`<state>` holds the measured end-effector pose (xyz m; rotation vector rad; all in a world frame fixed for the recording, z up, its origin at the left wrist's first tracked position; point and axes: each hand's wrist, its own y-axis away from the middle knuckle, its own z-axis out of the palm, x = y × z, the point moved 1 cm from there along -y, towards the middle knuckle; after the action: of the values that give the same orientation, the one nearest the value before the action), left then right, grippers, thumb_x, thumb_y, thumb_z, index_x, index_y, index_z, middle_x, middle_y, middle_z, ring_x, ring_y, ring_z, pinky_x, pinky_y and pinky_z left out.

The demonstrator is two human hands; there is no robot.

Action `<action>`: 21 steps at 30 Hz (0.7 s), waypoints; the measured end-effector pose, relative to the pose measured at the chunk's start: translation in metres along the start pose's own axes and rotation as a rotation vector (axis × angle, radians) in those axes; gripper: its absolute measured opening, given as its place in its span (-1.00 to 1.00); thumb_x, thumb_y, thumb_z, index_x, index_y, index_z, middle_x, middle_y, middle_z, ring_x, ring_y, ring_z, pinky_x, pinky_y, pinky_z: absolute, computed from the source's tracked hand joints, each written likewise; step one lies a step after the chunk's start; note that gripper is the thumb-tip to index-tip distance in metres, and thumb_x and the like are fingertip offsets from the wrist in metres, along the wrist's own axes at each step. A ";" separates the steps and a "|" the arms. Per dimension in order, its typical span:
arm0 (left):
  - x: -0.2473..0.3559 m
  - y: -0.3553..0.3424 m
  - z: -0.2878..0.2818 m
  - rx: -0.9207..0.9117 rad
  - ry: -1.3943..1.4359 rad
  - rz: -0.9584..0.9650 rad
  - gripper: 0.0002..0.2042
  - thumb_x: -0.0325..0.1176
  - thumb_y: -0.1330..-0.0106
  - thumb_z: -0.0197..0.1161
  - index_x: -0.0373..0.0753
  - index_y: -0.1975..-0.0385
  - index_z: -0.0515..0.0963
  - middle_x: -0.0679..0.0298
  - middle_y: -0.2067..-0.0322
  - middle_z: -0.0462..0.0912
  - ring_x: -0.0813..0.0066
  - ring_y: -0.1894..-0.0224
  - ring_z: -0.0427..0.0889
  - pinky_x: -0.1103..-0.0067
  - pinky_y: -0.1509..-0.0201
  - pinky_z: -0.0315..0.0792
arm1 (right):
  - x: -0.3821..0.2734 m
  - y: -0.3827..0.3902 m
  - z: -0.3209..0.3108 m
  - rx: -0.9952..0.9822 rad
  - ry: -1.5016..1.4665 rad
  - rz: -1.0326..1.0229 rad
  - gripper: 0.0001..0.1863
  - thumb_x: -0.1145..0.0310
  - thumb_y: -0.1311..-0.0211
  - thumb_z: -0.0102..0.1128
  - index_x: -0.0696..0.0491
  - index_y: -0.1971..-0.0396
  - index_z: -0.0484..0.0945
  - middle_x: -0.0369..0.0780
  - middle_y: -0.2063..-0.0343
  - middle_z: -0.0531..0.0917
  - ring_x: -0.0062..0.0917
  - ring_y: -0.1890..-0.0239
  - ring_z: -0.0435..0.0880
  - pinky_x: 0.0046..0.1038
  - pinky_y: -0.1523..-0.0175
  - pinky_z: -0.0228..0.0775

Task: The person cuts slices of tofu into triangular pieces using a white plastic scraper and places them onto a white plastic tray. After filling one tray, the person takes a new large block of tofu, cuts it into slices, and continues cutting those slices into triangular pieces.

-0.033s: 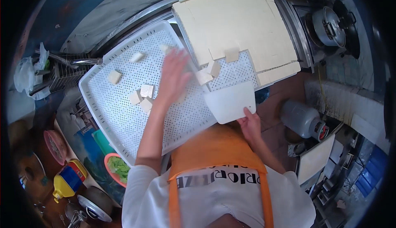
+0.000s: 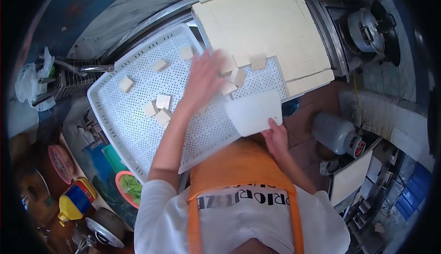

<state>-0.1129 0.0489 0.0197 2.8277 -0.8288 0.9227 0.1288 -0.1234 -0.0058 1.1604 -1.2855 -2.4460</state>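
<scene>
My left hand (image 2: pixel 204 79) is blurred, its fingers stretched out over the edge where the perforated white tray (image 2: pixel 138 42) meets the tofu slab (image 2: pixel 262 19). Near its fingertips are loose tofu pieces, among them a tofu cube (image 2: pixel 237 76). Whether it touches one is hard to see. My right hand (image 2: pixel 276 137) grips the lower right corner of a flat white plastic scraper (image 2: pixel 254 114), thumb on top. Several tofu cubes lie spread in the tray, such as a tofu cube (image 2: pixel 127 84) at left and a tofu cube (image 2: pixel 186 52) near the far corner.
A lidded pot (image 2: pixel 365 30) sits on the stove at far right. A grey gas cylinder (image 2: pixel 335 132) stands below right. A faucet (image 2: pixel 96 69) reaches in from the left. At lower left are a bowl of greens (image 2: pixel 131 187) and a yellow jug (image 2: pixel 76 201).
My left hand has swept right, from above the tray to the loose tofu at the slab's edge. The tofu cube near the tray's far corner now shows clearly. The scraper has shifted slightly left.
</scene>
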 end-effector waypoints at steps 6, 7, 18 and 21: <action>-0.007 -0.080 0.054 0.009 -0.156 0.222 -0.43 0.19 -0.33 -0.05 0.11 -0.29 0.32 0.21 -0.34 0.22 -0.03 -0.43 -0.04 -0.04 -0.43 -0.27 | 0.005 -0.055 0.064 -0.014 -0.169 -0.007 -0.66 0.50 -0.34 0.03 0.22 -0.09 0.35 -0.12 -0.01 0.52 -0.30 -0.05 0.55 -0.21 -0.09 0.48; -0.005 -0.085 0.058 0.005 -0.152 0.229 -0.43 0.19 -0.33 -0.05 0.11 -0.29 0.32 0.21 -0.34 0.22 -0.03 -0.43 -0.04 -0.04 -0.43 -0.27 | 0.003 -0.067 0.067 -0.037 -0.206 -0.029 -0.67 0.51 -0.33 0.03 0.22 -0.07 0.36 -0.12 0.01 0.52 -0.30 -0.04 0.56 -0.22 -0.09 0.48; 0.003 -0.092 0.049 -0.084 -0.111 0.110 -0.36 0.34 -0.21 -0.02 0.16 -0.22 0.42 0.21 -0.37 0.16 -0.01 -0.43 -0.01 0.04 -0.44 -0.21 | -0.053 -0.127 0.123 -0.246 -0.049 -0.096 -0.84 0.56 -0.34 -0.02 0.15 0.11 0.41 -0.20 0.24 0.56 -0.51 0.21 0.60 -0.44 0.09 0.52; 0.001 -0.077 0.034 -0.005 0.098 0.135 -0.39 0.20 -0.17 0.17 0.12 -0.22 0.43 0.17 -0.37 0.16 -0.01 -0.40 0.07 0.13 -0.43 -0.06 | -0.051 -0.088 0.131 -0.219 0.043 -0.172 -0.86 0.51 -0.32 0.06 0.15 0.15 0.46 -0.20 0.26 0.58 -0.53 0.25 0.61 -0.50 0.15 0.53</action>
<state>-0.0549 0.1067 0.0013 2.7249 -1.0178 1.0649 0.0926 0.0381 0.0013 1.3028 -0.9120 -2.5852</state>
